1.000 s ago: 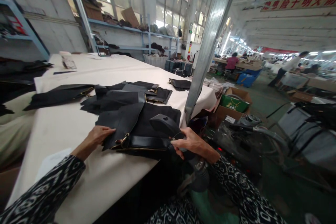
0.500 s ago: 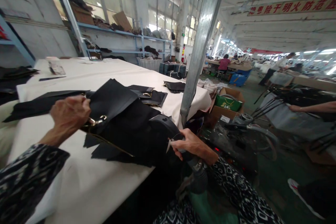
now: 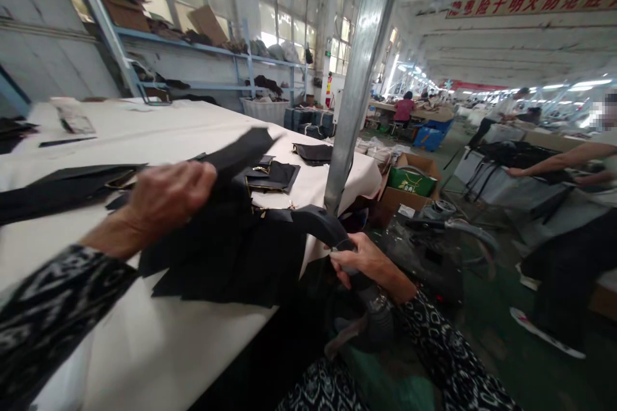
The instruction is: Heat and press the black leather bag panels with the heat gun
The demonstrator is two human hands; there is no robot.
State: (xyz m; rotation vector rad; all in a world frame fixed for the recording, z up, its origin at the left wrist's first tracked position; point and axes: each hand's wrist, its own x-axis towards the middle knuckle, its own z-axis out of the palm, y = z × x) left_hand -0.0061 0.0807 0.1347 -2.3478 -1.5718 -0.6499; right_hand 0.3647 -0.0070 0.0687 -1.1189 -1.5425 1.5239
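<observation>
Panel lifting in hand: left hand [image 3: 168, 202], fingers [image 3: 200, 176] closed on raised black leather bag panel [image 3: 236, 157]; right hand [image 3: 369, 263], fingers [image 3: 349, 263] wrapped around black hose-fed handheld tool [image 3: 318, 223], above white-covered bench [image 3: 144, 122].

Big factory hall: blue metal shelving [image 3: 193, 45] w/ cardboard & bags upper left, tall windows [image 3: 294, 19] behind, steel column [image 3: 359, 70] center, red-lettered banner [image 3: 525, 1] upper right, green floor [image 3: 486, 327] lower right, rows of ceiling lights [image 3: 578, 85] far right.
</observation>
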